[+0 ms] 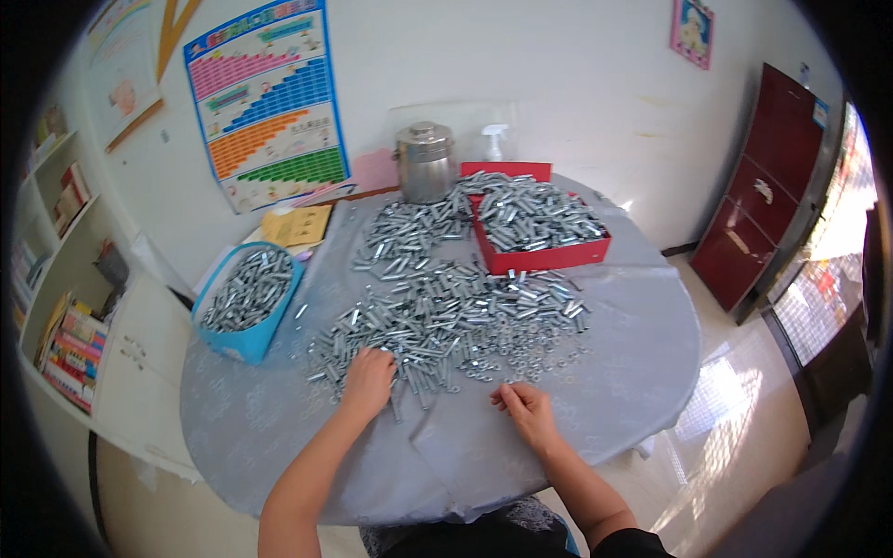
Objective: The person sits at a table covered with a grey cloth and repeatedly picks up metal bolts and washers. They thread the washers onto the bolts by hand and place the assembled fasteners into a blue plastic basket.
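Head view: grey-clothed table [637, 344], white wall [558, 74]; left hand [370, 379], right hand [527, 411] curled, grips unclear.

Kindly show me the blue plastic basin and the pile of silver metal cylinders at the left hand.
Blue plastic basin [246, 348]: head view, front wall.
Silver metal cylinder pile [426, 321]: head view, near its middle.
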The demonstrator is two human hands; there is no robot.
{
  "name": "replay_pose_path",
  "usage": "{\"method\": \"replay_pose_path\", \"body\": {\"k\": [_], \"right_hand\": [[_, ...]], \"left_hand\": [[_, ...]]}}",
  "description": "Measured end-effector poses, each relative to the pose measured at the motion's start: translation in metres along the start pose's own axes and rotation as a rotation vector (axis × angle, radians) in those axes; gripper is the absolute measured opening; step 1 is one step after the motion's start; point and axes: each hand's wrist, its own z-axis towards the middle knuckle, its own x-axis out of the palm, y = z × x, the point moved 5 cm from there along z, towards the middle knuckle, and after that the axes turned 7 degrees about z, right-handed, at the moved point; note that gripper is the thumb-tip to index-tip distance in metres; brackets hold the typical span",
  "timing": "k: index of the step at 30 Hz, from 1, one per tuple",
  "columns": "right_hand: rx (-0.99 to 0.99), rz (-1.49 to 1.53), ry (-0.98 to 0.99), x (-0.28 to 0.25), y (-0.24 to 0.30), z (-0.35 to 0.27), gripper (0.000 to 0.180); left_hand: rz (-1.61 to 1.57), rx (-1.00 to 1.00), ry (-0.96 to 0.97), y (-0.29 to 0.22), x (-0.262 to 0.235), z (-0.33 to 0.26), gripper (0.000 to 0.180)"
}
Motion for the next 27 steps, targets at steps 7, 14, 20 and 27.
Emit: {"method": "replay_pose_path", "body": {"k": [7,14,20,27], "right_hand": [[-0.269,-0.572,-0.347,-0.087,0.026,0.049,0.019],[-0.11,-0.733,-0.515,-0.167,-0.006,0.105,0.025],[0.064,-0.77,-0.395,-0.168,-0.01,0.119,0.032],[-0.099,-0.845,-0.483,-0.167,0.003,0.104,0.028]], "left_hand": [[-0.315,-0.266,-0.155,-0.002,-0.021,-0.025,0.009],[-0.641,-0.313,-0.111,-0.037,-0.012,-0.028,0.01],[-0.867,-0.398,-0.088,-0.063,0.009,-0.027,0.009],[-1.069,-0.425,0.009,-0.085,0.029,-0.029,0.009]]}}
